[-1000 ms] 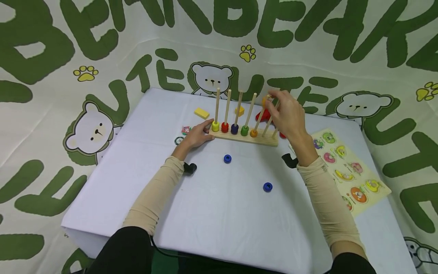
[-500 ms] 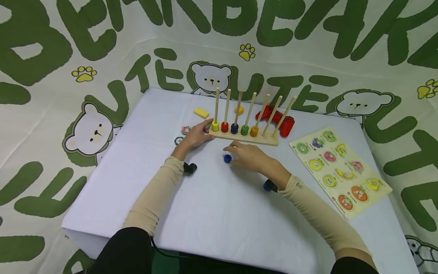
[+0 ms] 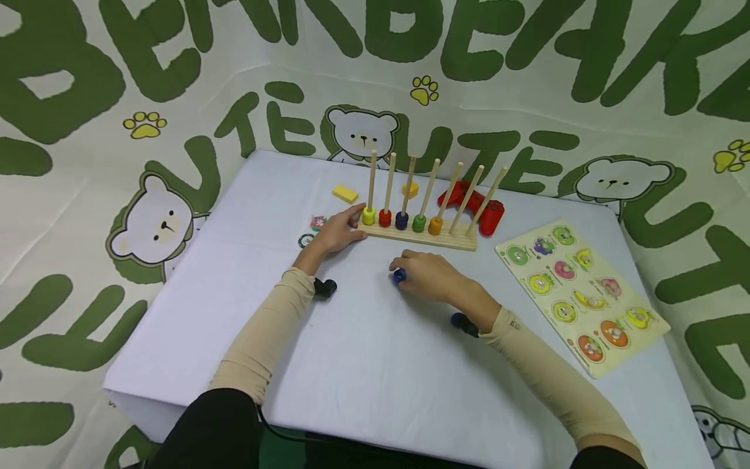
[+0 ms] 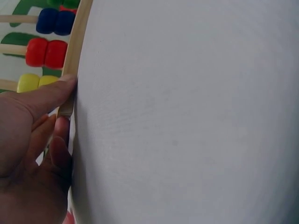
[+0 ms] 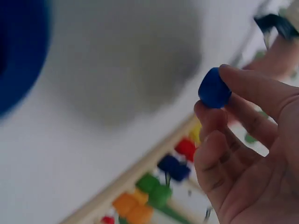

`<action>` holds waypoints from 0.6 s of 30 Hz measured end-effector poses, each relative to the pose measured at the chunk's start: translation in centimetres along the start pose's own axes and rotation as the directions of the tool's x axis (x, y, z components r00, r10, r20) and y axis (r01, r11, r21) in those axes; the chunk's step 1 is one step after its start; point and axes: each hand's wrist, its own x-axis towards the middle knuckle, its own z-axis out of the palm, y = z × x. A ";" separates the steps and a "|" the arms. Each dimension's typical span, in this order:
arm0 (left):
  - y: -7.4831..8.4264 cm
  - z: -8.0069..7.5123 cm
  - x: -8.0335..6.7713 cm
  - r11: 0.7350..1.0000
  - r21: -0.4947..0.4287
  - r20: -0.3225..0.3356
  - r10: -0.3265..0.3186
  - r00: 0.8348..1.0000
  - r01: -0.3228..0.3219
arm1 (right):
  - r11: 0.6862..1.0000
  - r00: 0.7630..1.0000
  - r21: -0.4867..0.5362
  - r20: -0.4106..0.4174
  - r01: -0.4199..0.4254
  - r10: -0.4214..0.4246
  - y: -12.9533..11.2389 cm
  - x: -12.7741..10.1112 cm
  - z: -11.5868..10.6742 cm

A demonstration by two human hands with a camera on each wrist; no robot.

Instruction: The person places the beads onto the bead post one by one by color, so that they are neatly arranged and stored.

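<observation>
A wooden rack [image 3: 422,236] with seven upright pegs stands at the table's middle back. Yellow, red, dark blue, green and orange rings [image 3: 402,220] sit on its first five pegs. My left hand [image 3: 351,225] holds the rack's left end, thumb [image 4: 49,95] pressed on the base [image 4: 74,56] beside the yellow ring [image 4: 35,83]. In front of the rack, my right hand [image 3: 404,271] pinches a blue ring [image 3: 400,276] just above the cloth; the ring [image 5: 214,88] shows between thumb and fingertips. A second blue ring [image 3: 457,318] lies by my right wrist, partly hidden.
A red game controller [image 3: 480,207] lies behind the rack, with two yellow blocks [image 3: 345,193] further left. A fruit peg puzzle board [image 3: 580,293] rests at the table's right edge. Small stickers [image 3: 318,223] lie left of my left hand. White cloth [image 3: 351,365] covers the table.
My right hand came down from the rack's right pegs to the blue ring in front and picked it up. The left hand stayed on the rack's end.
</observation>
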 end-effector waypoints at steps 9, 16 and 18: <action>0.0 -0.1 -0.1 1.000 0.007 -0.001 0.014 1.000 -0.014 | 0.994 0.855 0.099 -0.511 -0.040 0.085 3.2 -4.4 -7.0; -0.2 -0.1 -0.2 1.000 -0.001 -0.013 0.016 1.000 -0.016 | 0.987 0.620 0.113 -0.769 -0.112 0.159 5.2 -4.7 -11.1; -0.2 0.0 -0.2 1.000 -0.004 -0.013 0.014 1.000 -0.015 | 0.982 0.602 0.122 -0.777 -0.144 0.185 5.7 -4.3 -11.6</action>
